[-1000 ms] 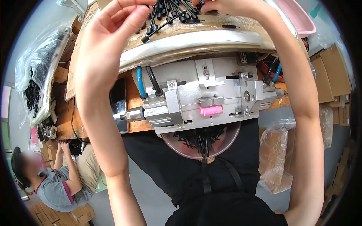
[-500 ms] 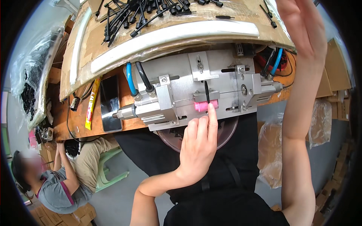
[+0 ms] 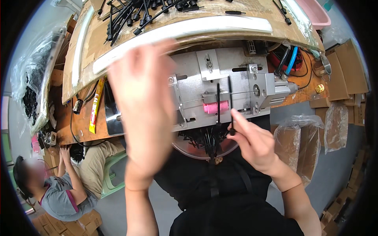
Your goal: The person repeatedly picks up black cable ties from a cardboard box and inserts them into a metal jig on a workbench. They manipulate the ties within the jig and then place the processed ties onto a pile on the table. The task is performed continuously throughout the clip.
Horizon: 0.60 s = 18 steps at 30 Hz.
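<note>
My right hand [image 3: 258,145] pinches the capped lower end of a thin black rod [image 3: 231,96], held upright over the right part of a metal fixture [image 3: 197,84]. Beside it, another black rod [image 3: 218,98] stands across a pink block [image 3: 210,108] at the fixture's middle. My left hand [image 3: 143,94] is raised over the fixture's left side, hiding the cylinder there. Motion smears its fingers, so I cannot tell whether it holds anything. Below the fixture, a translucent bowl [image 3: 189,152] carries a bunch of black rods [image 3: 210,141].
A cardboard-topped shelf [image 3: 275,29] with many loose black rods [image 3: 145,11] overhangs the fixture's back. A phone [image 3: 113,122] and a yellow packet [image 3: 95,106] lie on the wooden table [image 3: 76,126] at left. Another person [image 3: 65,192] sits at lower left.
My left hand has left the pink block and swung up to the left. My right hand has come down from the upper right with a black rod. The bowl's rods now show.
</note>
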{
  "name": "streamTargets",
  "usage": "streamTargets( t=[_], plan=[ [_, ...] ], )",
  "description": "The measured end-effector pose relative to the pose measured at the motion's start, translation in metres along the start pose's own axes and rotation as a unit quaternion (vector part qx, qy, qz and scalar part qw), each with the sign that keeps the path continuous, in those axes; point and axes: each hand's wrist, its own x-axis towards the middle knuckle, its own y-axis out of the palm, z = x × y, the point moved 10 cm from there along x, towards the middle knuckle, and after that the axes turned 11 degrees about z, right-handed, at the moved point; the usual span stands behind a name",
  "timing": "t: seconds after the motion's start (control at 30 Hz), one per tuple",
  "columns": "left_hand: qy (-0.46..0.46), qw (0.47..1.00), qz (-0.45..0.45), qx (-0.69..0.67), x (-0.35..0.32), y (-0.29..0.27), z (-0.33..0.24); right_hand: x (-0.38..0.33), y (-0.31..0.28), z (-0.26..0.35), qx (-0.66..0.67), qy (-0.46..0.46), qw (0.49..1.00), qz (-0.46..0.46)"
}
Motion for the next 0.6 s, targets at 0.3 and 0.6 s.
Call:
streamTargets(
  t=[0.3, 0.6],
  plan=[
    [0.049, 0.98, 0.158, -0.113, 0.06, -0.004, 0.068, 0.007, 0.034, -0.003, 0.016, 0.019, 0.999, 0.045],
    [0.054, 0.996, 0.075, 0.011, -0.061, 0.015, -0.027, 0.018, -0.016, -0.003, -0.014, 0.09, 0.995, 0.043]
  ],
)
